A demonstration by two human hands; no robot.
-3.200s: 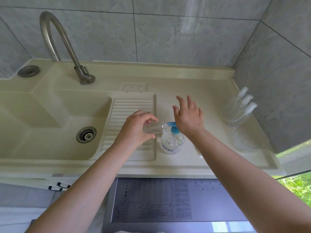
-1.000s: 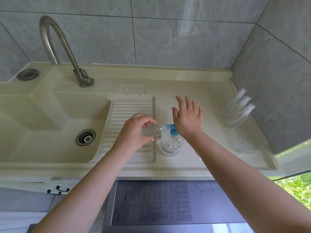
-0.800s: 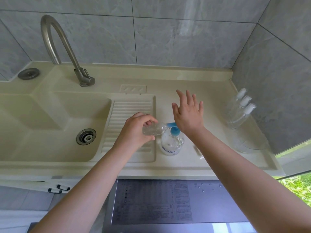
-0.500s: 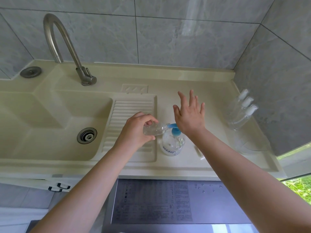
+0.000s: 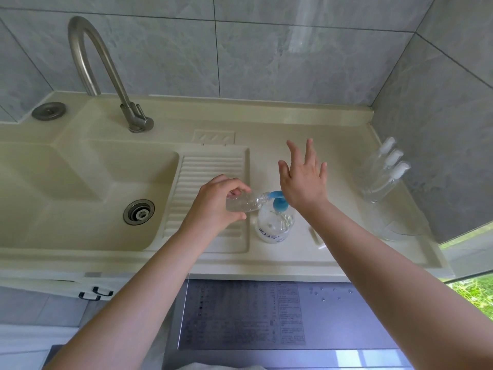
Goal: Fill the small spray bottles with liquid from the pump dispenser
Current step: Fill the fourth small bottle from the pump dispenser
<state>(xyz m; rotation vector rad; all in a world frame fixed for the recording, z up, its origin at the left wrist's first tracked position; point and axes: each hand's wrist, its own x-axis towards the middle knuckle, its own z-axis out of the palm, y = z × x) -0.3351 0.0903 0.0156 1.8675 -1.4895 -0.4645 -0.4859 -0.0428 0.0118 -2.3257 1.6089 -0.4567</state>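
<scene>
Holding the small bottle tilted, the left hand keeps its mouth at the blue pump spout to catch liquid; the right hand, fingers spread, presses the pump with its palm.

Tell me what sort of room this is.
Probably a laundry or utility corner of a home: a moulded sink with a ribbed washboard slope, a tall metal tap, grey tiled walls, and what looks like an appliance top just below the counter.
</scene>
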